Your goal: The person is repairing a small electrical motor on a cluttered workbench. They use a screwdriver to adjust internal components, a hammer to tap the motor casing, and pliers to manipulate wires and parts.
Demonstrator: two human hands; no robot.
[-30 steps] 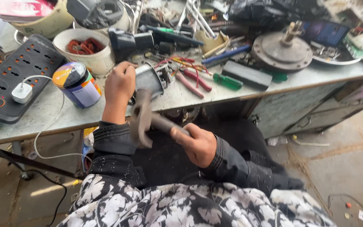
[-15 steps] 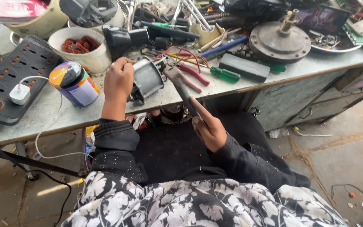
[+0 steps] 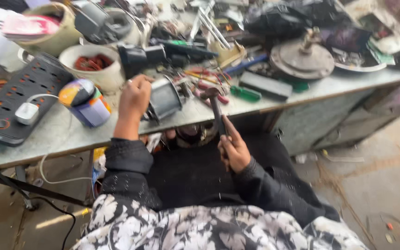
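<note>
We see the left hand point(image 3: 134, 99) clenched on the small grey cylindrical metal motor housing point(image 3: 164, 98), pinning it at the front edge of the grey metal workbench point(image 3: 61, 136). The right hand point(image 3: 233, 150) is wrapped around the dark handle of a hammer point(image 3: 216, 107); its head sits above the fist, just right of the housing, over the bench edge. A colourful round tin point(image 3: 85, 102) stands just left of the left hand. A black power strip point(image 3: 19, 95) lies further left.

My left hand point(image 3: 134, 99) is covering the near side of the grey metal motor housing point(image 3: 164, 98). My right hand point(image 3: 233, 150) is hiding the dark hammer handle point(image 3: 217, 113). Motion blur is smearing the cluttered tools point(image 3: 200, 28) behind.
</note>
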